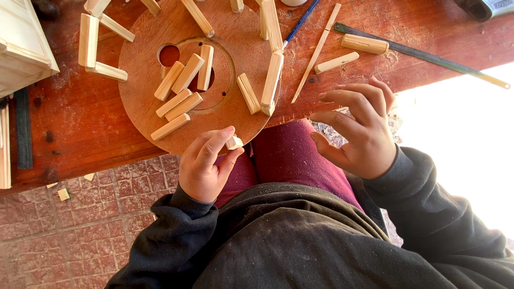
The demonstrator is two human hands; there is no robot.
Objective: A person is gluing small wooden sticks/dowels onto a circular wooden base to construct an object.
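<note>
My left hand (204,162) pinches a small pale wooden piece (234,142) between thumb and fingers, just below the near rim of a round wooden disc (144,91). Several short pale wooden blocks (184,75) lie scattered on the disc, some over its round holes. My right hand (357,130) hovers at the front edge of the reddish wooden bench (69,128), fingers curled and apart, holding nothing that I can see. Both sleeves are dark, and red trousers show between my hands.
More wooden blocks (364,44) and a thin wooden stick (317,51) lie on the bench beside a long dark blade-like tool (428,56) and a blue pen (301,22). A pale wooden box (21,45) stands at the left. Red brick paving (85,225) lies below.
</note>
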